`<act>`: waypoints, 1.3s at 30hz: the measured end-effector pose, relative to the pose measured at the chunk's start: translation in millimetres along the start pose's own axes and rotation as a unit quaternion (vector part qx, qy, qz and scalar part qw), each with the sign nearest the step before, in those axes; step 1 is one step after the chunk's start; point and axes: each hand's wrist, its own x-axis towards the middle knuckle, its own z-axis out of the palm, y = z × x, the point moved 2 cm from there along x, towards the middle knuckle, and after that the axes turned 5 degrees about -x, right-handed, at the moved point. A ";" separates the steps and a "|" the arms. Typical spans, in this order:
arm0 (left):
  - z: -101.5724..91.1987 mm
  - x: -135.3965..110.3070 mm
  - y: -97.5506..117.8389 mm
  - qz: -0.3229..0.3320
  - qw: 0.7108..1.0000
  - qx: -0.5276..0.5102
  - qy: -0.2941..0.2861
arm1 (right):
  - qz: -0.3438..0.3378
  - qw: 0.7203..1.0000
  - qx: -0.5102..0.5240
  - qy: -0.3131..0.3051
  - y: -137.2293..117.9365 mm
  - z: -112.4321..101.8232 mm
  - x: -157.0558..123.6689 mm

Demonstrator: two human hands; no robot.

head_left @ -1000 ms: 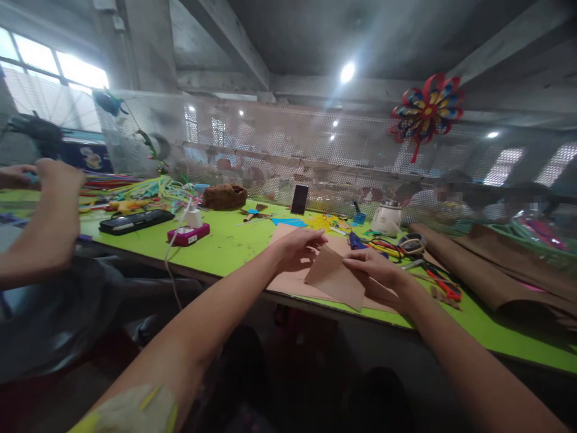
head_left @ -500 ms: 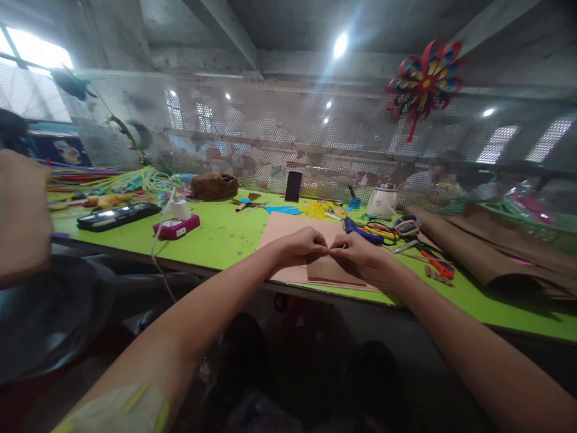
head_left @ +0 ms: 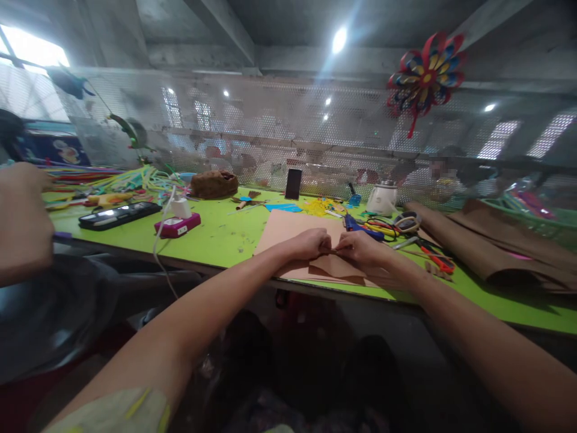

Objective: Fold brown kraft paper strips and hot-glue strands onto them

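My left hand (head_left: 310,243) and my right hand (head_left: 358,247) meet knuckle to knuckle over a small piece of brown paper (head_left: 336,265). Both hands are closed, pinching the top edge of that piece against a larger brown sheet (head_left: 288,227) that lies flat on the green table (head_left: 225,237). The small piece lies low on the sheet, near the table's front edge. My fingertips hide the pinched edge.
Scissors and coloured tools (head_left: 387,231), a tape roll (head_left: 406,222) and a white jar (head_left: 382,199) lie right of the sheet. Rolled brown paper (head_left: 487,246) fills the right end. A black phone (head_left: 293,183), a charger on a pink box (head_left: 178,224) and another person's arm (head_left: 22,222) are left.
The brown piece was held up tilted above the table edge; my hands have brought it down flat onto the sheet and closed together on its top edge.
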 end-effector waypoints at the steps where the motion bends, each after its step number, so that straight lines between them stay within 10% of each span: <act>1: -0.8 -0.9 0.5 0.000 1.000 0.000 -0.002 | -0.009 1.000 -0.024 -0.006 -1.3 -2.2 -0.7; 16: -18.4 -22.1 12.2 -0.097 0.994 -0.040 -0.008 | -0.093 0.952 -0.287 -0.048 6.8 -15.9 -15.6; 27: -22.4 -28.1 16.8 0.038 0.992 0.118 -0.008 | -0.068 0.903 -0.422 -0.036 -2.4 -12.3 -27.8; 39: -28.2 -23.6 9.9 -0.092 0.996 -0.015 0.012 | -0.067 0.853 -0.516 0.030 -25.1 0.1 -46.7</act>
